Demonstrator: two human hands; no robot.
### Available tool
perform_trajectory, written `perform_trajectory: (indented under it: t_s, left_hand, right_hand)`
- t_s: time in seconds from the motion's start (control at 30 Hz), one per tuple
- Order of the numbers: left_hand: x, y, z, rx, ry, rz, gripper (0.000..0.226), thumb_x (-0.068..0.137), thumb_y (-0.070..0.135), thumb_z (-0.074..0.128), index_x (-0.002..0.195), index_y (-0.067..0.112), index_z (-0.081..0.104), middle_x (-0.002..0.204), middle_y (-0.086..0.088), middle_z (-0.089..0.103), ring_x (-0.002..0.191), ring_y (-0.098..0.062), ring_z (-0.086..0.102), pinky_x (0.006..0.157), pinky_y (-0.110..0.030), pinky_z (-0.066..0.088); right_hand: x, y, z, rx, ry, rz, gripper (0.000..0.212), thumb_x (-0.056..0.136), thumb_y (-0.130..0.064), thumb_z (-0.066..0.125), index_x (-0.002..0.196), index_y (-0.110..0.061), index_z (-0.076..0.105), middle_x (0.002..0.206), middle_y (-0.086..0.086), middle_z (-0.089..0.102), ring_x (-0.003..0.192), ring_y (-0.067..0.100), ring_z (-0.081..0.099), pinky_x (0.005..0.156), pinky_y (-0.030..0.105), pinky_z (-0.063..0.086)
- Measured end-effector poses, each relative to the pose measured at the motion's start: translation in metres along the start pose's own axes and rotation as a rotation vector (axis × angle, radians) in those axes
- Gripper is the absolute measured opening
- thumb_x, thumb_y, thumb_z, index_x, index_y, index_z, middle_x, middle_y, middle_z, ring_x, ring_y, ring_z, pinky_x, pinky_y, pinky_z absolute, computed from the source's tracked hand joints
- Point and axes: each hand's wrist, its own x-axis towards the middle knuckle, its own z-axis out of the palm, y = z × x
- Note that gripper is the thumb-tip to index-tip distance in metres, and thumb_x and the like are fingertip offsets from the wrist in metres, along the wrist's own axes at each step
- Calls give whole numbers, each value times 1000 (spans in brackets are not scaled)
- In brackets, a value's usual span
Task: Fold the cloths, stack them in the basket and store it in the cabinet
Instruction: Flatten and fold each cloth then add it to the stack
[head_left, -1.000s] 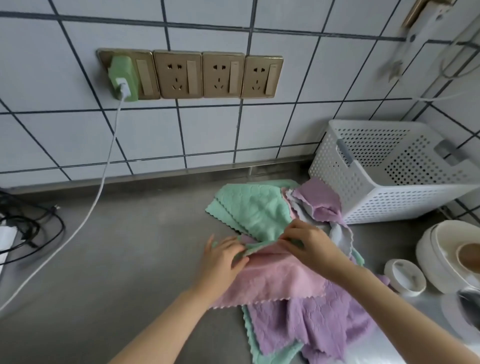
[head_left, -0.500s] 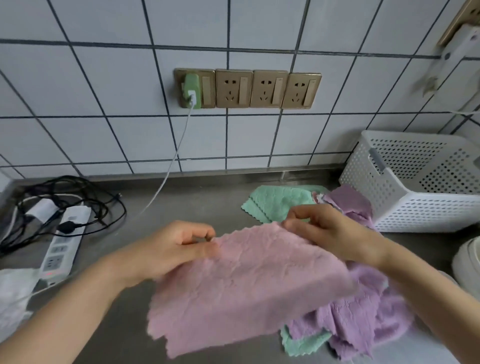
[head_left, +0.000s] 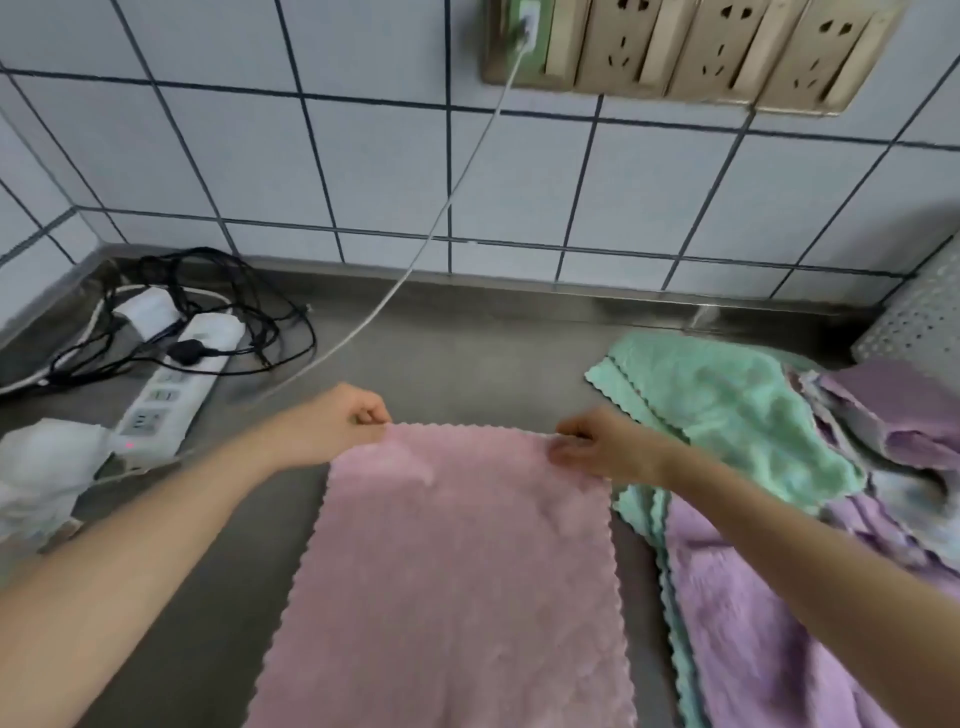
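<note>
Head view, single camera. Pink cloth (head_left: 457, 571) is spread flat and taken as the landmark for everything else. It lies on the steel counter (head_left: 457, 353) with its far edge stretched between the two hands and its near part running out of the bottom of the view.

Left hand (head_left: 337, 431) pinches the far left corner of the pink cloth; fingers curled on the hem. Right hand (head_left: 602, 447) pinches the far right corner, same manner. Both grips are closed on fabric, neither released.

Right of the pink cloth: an unsorted heap, with a green cloth (head_left: 727, 410) towards the wall and a purple cloth (head_left: 753, 613) nearer, just beside the pink edge. Beyond that heap, at the right border, a corner of the white perforated basket (head_left: 924, 317). Whether anything is in it cannot be told from here. No cabinet in view.

Left of the pink cloth: a power strip (head_left: 166, 395) with tangled black cables. A white charger cable (head_left: 415, 260) runs from the wall sockets above down to the counter beyond the far edge.

Judgement: first cloth of the folding step, laid out but not yet folded; stacking and storing not begun. Next move likely calls for carrying the far edge towards the near edge, corners matched, then smoothing before a second fold. Keep the heap clear of the fold.
</note>
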Motion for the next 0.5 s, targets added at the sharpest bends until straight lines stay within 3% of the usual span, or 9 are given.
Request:
perform_trajectory:
  t_s: [0.1,0.17,0.23,0.27,0.37,0.43,0.5]
  left_hand:
    - [7,-19,19,58,278,33,9,84,16,67,77,21,68,75,-4,69,71,-17,61,64,-25,42]
    - [11,-30,28,135,451,82,6,82,13,68,81,18,71,81,-2,70,78,-18,64,69,-25,44]
    - [14,-38,35,211,564,149,14,80,5,67,93,11,71,90,-5,68,83,-23,64,75,-29,47]
    - [14,-41,38,246,605,175,21,79,0,66,99,8,70,93,-7,66,84,-26,64,77,-33,50]
    - [7,-48,43,408,669,277,36,74,-6,66,107,7,66,102,-9,60,92,-29,57,78,-47,52]
    - [-4,-45,50,420,633,358,38,74,-6,65,108,9,67,109,-6,61,99,-26,56,85,-44,51]
    - [-23,-36,60,337,542,398,37,78,-2,61,112,11,67,121,-2,61,110,-21,58,97,-30,44]
  right_hand:
    - [19,6,10,-78,121,6,45,87,-22,60,52,-15,31,51,-2,31,48,12,28,47,24,24]
    - [29,9,13,-129,217,35,46,87,-26,62,52,-15,33,51,0,34,54,19,32,47,22,25]
    - [31,11,16,-174,309,47,34,87,-29,62,59,-14,50,58,1,48,61,21,43,51,25,33]
    - [29,13,17,-206,352,50,22,88,-29,61,73,-13,61,70,3,58,70,22,52,58,28,39]
    - [18,14,27,-447,503,-13,27,90,-24,58,114,-13,61,113,6,58,104,29,54,79,37,47]
    - [8,13,37,-495,600,-179,26,88,-18,60,113,-13,61,115,7,56,106,32,53,79,41,48]
    - [-5,11,47,-417,567,-346,18,87,-15,61,105,-14,64,109,4,56,96,28,57,78,40,50]
